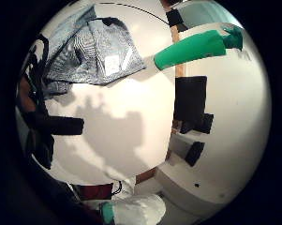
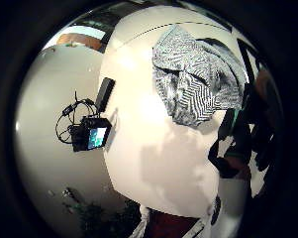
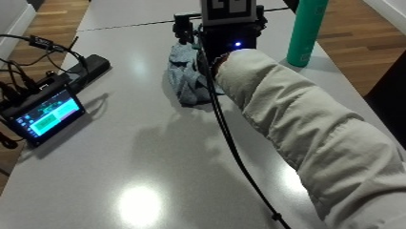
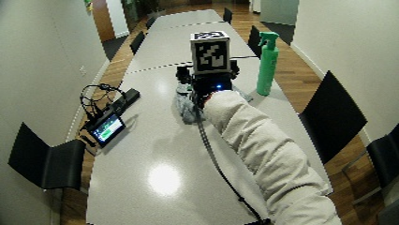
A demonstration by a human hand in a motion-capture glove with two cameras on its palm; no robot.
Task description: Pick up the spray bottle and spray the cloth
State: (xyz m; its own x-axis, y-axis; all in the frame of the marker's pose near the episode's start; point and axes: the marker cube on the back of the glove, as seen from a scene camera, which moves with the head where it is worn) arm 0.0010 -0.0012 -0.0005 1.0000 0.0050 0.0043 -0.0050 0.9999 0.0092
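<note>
A crumpled grey patterned cloth (image 3: 186, 85) lies on the grey table (image 3: 158, 162), partly hidden by my gloved right hand (image 3: 223, 42), which hovers just above its right side. The palm views look down at the cloth (image 1: 91, 51) (image 2: 193, 82) from a short height, with the table's bare surface beside it. My fingers (image 1: 61, 125) show at the edges, relaxed, with nothing in them. The green spray bottle (image 3: 306, 31) stands upright to the right of the hand, apart from it, near the table's right edge (image 4: 268, 58). It also shows in the little finger side view (image 1: 192, 49).
A small lit screen (image 3: 45, 112) with cables and a black box (image 3: 89, 67) sit at the table's left edge. Black chairs (image 4: 330, 115) stand along both sides. A cable (image 3: 235, 152) runs along my sleeve across the near table.
</note>
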